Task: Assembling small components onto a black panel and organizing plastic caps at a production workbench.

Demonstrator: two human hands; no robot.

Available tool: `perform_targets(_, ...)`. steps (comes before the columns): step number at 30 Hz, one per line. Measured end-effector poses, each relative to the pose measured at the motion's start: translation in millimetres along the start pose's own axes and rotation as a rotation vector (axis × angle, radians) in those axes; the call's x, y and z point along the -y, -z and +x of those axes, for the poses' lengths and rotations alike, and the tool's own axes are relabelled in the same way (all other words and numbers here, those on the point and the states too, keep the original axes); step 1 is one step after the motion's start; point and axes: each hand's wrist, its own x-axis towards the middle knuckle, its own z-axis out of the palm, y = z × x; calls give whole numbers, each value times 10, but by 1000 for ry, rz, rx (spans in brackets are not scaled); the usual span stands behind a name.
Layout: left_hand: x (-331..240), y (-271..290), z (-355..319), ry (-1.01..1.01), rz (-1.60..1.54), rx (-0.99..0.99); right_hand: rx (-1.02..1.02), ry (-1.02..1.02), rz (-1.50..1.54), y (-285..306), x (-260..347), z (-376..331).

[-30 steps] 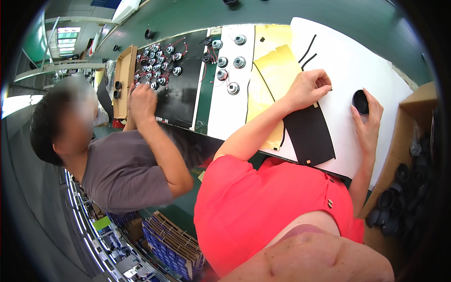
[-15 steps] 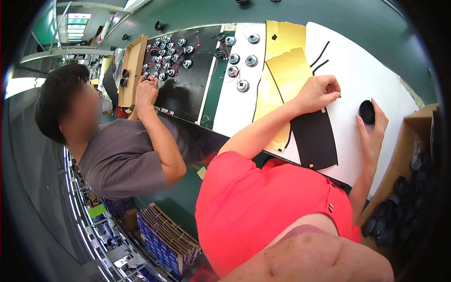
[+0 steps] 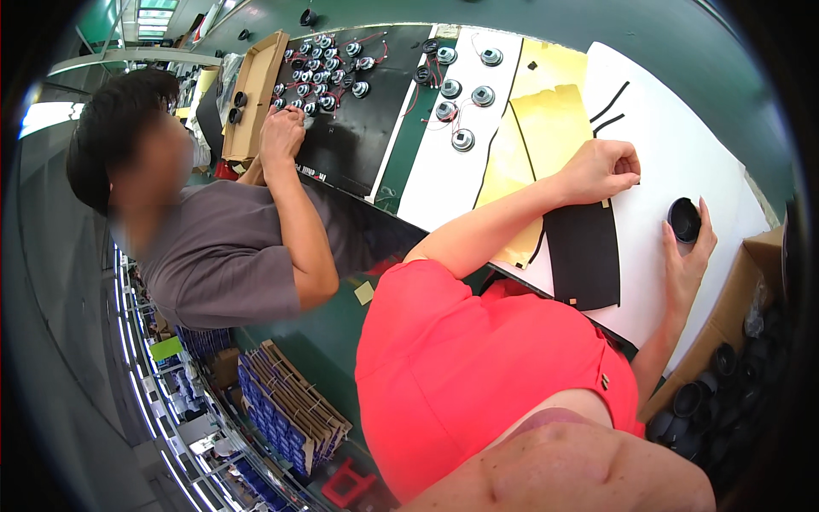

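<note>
A small round black plastic cup [image 3: 683, 224] is held in my right hand [image 3: 688, 266], its hollow side showing between thumb and fingers above the white board. My left hand [image 3: 602, 171] is closed in a pinch over the board; a tiny bit shows at the fingertips, too small to name. Under my left wrist lies a yellow backing sheet [image 3: 550, 128]. A black foam-like sheet [image 3: 583, 256] extends from there toward my body, with small tan tabs at its edges. Thin black strips [image 3: 610, 102] are stuck on the white board [image 3: 657, 111] beyond my left hand.
At right stands a cardboard box [image 3: 742, 277] full of black cups [image 3: 687, 399]. Several small speakers [image 3: 482, 96] with red wires lie to the left. A co-worker's hand [image 3: 281, 136] handles parts on a black board [image 3: 367, 128], beside a shallow cardboard tray [image 3: 256, 81].
The view has shifted, so the table sits farther right. In my right hand the cup has tilted and shows more of its hollow. My left hand keeps its pinch.
</note>
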Motion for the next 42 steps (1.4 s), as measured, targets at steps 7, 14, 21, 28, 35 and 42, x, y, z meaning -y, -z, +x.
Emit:
perform_targets(7,7,10,5,-18,15,-11,8,34,-36,5,-67,10)
perform_targets(14,-41,29,2,21,42,25,-21,-9,-3,17,-115,11)
perform_targets(21,-34,29,4,21,36,29,-25,57,-60,54,-65,13)
perform_targets(28,-33,41,-1,17,50,25,-48,66,-82,35,-64,9)
perform_targets(35,-45,27,-1,36,30,34,-45,9,-88,65,-114,3)
perform_targets(42,-11,6,1,20,18,6,-25,21,-110,96,-163,4)
